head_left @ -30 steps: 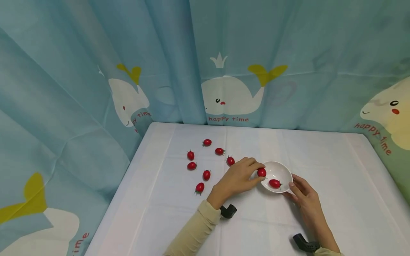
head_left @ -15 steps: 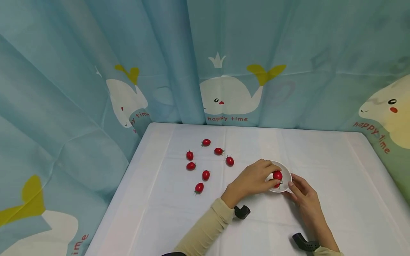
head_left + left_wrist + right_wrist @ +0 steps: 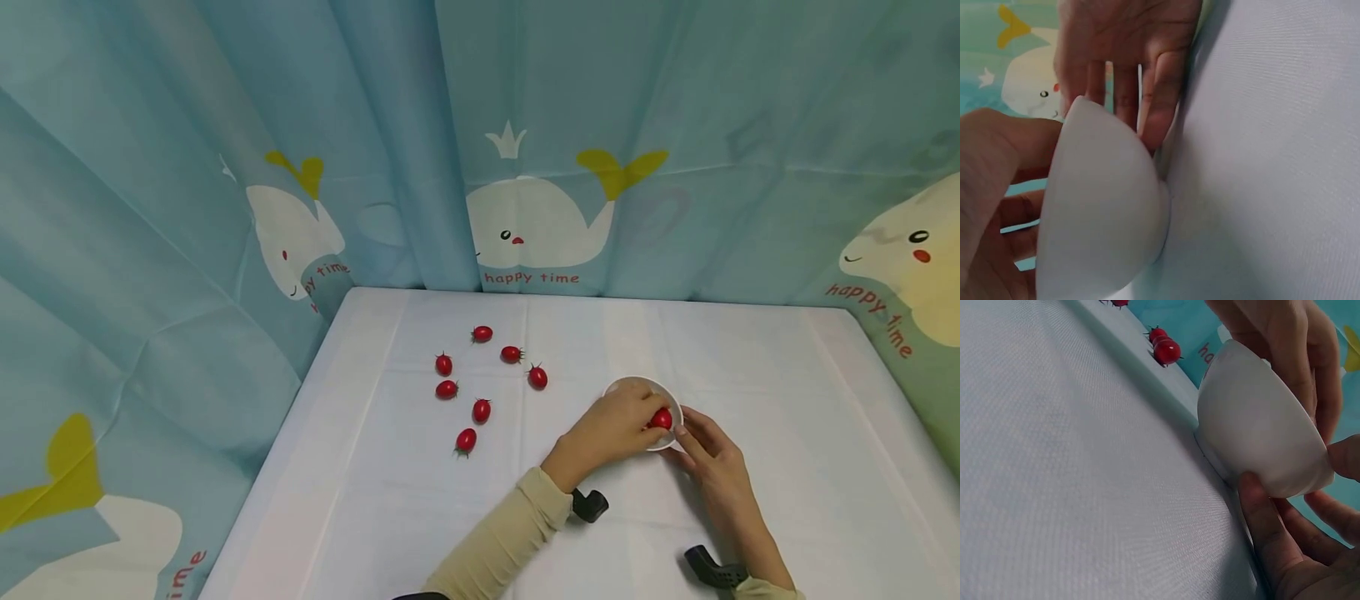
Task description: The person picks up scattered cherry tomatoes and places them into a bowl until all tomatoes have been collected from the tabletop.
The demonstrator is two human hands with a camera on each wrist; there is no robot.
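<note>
A small white bowl sits on the table right of centre. My right hand holds it at the right, thumb at the rim and fingers under the side, as the right wrist view shows around the bowl. My left hand reaches over the rim into the bowl. A red cherry tomato is between its thumb and fingers, low inside. Another tomato, seen in the bowl earlier, is hidden by that hand. In the left wrist view the bowl's wall conceals the left fingertips.
Several cherry tomatoes with green stems lie loose on the left half of the white table, the nearest tomato toward the front and another tomato closer to the bowl. A blue curtain with whale prints hangs behind the table and to the left.
My left hand has moved right with the cherry tomato, from the bowl's left rim to inside the bowl. The right hand and bowl have stayed in place.
</note>
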